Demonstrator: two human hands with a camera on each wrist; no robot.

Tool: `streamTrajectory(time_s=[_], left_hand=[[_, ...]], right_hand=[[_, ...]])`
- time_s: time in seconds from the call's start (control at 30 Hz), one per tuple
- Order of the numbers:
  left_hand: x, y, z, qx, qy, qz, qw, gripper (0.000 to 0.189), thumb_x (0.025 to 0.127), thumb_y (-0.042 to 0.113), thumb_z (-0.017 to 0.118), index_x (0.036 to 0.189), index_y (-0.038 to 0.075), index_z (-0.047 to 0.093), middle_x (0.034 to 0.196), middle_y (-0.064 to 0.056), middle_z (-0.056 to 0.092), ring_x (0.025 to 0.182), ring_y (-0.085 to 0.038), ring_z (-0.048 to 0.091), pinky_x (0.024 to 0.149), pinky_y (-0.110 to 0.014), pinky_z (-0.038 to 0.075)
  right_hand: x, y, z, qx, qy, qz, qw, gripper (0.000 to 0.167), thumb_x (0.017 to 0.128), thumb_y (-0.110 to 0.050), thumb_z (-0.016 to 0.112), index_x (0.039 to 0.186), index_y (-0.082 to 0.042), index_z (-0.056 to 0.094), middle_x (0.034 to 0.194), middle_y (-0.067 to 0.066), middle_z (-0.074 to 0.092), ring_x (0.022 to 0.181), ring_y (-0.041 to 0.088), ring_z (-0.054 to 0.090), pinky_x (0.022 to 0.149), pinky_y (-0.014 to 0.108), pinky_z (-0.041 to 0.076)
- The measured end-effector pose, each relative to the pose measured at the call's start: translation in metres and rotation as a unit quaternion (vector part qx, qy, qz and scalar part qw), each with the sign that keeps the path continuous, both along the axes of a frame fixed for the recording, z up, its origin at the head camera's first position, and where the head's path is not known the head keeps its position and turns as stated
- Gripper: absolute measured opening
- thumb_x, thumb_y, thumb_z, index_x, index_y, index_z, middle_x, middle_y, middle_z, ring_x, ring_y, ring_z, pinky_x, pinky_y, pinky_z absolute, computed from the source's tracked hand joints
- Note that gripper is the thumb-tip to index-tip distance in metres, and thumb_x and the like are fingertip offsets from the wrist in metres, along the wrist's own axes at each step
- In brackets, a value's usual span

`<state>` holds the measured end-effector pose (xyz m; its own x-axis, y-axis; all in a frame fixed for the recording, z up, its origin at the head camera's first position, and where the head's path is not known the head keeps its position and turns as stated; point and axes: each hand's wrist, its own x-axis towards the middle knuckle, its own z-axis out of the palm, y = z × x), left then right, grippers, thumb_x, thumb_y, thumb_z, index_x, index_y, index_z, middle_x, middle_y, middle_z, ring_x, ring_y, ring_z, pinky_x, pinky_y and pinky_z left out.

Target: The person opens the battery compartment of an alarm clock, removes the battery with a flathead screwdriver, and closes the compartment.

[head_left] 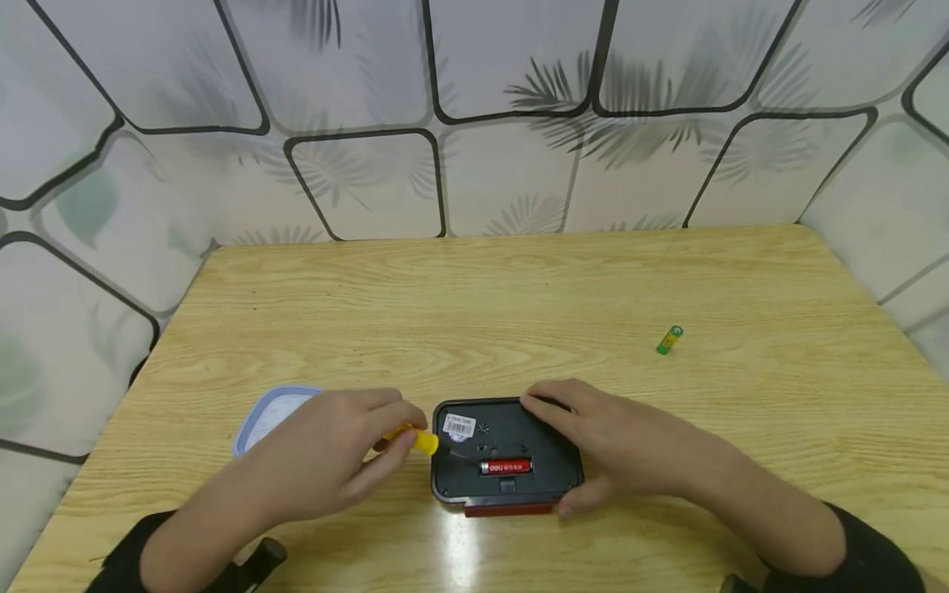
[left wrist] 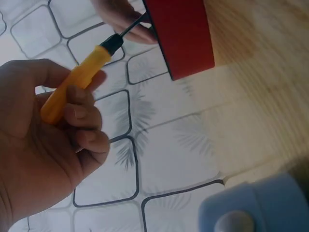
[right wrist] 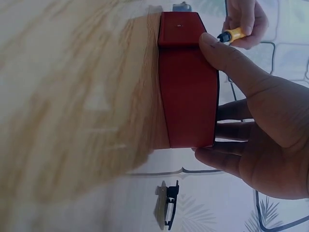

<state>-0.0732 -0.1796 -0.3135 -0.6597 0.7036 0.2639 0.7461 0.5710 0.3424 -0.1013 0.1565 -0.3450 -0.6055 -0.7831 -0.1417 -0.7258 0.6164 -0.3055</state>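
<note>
My left hand (head_left: 363, 436) grips a yellow-handled screwdriver (head_left: 424, 442). The thin shaft points right, its tip close to the left end of a red battery (head_left: 506, 467); contact cannot be told. That battery lies in an open compartment on the black face of a box-shaped device (head_left: 474, 488) with red sides, lying black face up. My right hand (head_left: 600, 436) holds the device by its right part, fingers at the far edge and thumb at the near side. In the left wrist view the screwdriver handle (left wrist: 72, 89) lies across the curled fingers. The red side (right wrist: 188, 96) fills the right wrist view's centre.
A green and yellow battery (head_left: 670, 339) lies apart on the wooden table (head_left: 445, 313), toward the back right. Behind my left hand is a blue-rimmed tray or container (head_left: 255, 416), partly covered. A patterned wall covering (head_left: 504, 181) borders the table's far side.
</note>
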Motion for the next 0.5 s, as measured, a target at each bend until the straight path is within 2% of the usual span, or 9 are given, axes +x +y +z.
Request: streamTrajectory(time_s=[0.1,0.2,0.37,0.5], left_hand=[[0.002,0.0,0.004,-0.016,-0.055,0.01,0.9983,0.023,0.104,0.021,0.07,0.125,0.015,0.065,0.104,0.004,0.077,0.074,0.003,0.066,0.064,-0.016,0.054],[0.004,0.007,0.003,0.014,-0.075,0.001,0.9971,0.025,0.104,0.024,0.07,0.125,0.014,0.06,0.104,0.002,0.076,0.074,0.001,0.063,0.063,-0.015,0.054],[0.007,0.02,-0.009,0.088,-0.035,-0.038,0.9948,0.023,0.107,0.024,0.064,0.125,0.011,0.059,0.105,0.001,0.074,0.082,0.0,0.069,0.071,-0.01,0.057],[0.009,0.027,-0.016,0.105,-0.005,-0.058,0.9928,0.032,0.112,0.033,0.049,0.137,0.014,0.056,0.108,0.003,0.072,0.087,-0.002,0.066,0.076,-0.014,0.057]], right_hand=[[0.0,0.0,0.001,0.001,-0.004,-0.002,1.0,0.112,0.078,-0.069,0.083,0.161,-0.005,0.044,0.162,0.01,0.045,0.146,0.029,0.051,0.113,0.048,0.054],[0.0,0.0,0.001,0.002,-0.006,-0.003,1.0,0.112,0.078,-0.068,0.084,0.161,-0.005,0.044,0.163,0.01,0.045,0.146,0.029,0.051,0.113,0.048,0.054],[0.0,0.0,0.001,0.001,-0.004,-0.002,1.0,0.111,0.078,-0.065,0.086,0.16,-0.004,0.044,0.162,0.011,0.045,0.146,0.029,0.051,0.114,0.047,0.054],[0.0,0.0,0.001,0.001,-0.003,0.0,1.0,0.11,0.079,-0.065,0.086,0.16,-0.003,0.044,0.162,0.012,0.045,0.146,0.029,0.051,0.113,0.047,0.054]])
